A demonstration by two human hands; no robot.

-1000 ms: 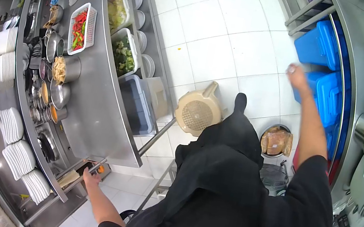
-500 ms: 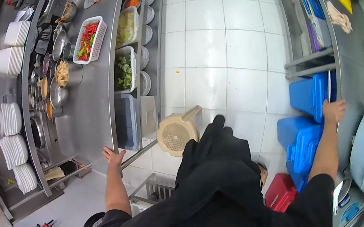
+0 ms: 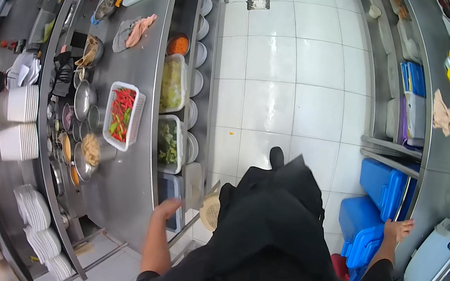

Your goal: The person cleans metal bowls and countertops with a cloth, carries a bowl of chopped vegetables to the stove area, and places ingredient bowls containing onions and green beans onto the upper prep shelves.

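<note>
My left hand (image 3: 167,208) is above the front edge of the left steel counter (image 3: 126,195), close to a grey lidded tub (image 3: 169,188) on the shelf below. Its fingers are blurred, and I make out nothing held in them. On the right, my right hand (image 3: 398,229) rests on the edge of the other steel counter (image 3: 445,141), fingers laid out and holding nothing. Blue plastic bins (image 3: 363,220) stand just beside and below it. A white basket of red and green chillies (image 3: 123,116) sits on the left counter, away from my left hand.
Bowls of ingredients (image 3: 84,100) and stacked white dishes (image 3: 19,142) line the left side. Below the counter are tubs of cut vegetables (image 3: 168,143). A beige perforated stool (image 3: 211,209) stands by the shelf. A pink cloth (image 3: 442,112) and large cooker (image 3: 437,259) occupy the right counter.
I have moved forward along the aisle, so the counters have shifted down in view. My left hand has left the counter's corner; my right hand has stayed at the right counter's edge.
</note>
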